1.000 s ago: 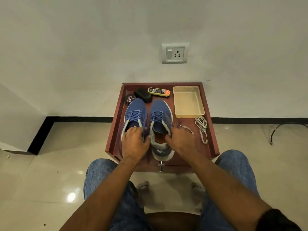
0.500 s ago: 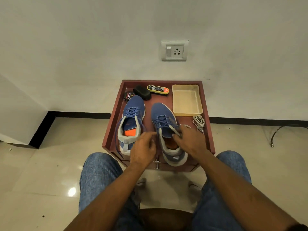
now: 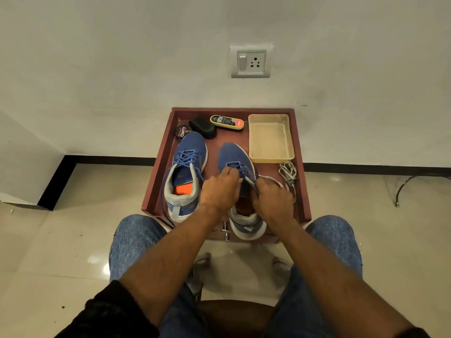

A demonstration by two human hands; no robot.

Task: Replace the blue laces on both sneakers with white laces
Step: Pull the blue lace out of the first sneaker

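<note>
Red bench (image 3: 156,191) by wall; left hand (image 3: 220,189) and right hand (image 3: 274,200) pinch blue laces (image 3: 240,168) on right sneaker (image 3: 234,154); white laces (image 3: 289,173) right of fingers.

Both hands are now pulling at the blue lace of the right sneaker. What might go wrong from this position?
1. The right sneaker overhangs the near edge of the tray; a hard pull by the left hand or right hand may tip it off.
2. The left sneaker's blue lace trails over that edge and may snag.
3. The white laces lie near the right hand and may get tangled.
</note>
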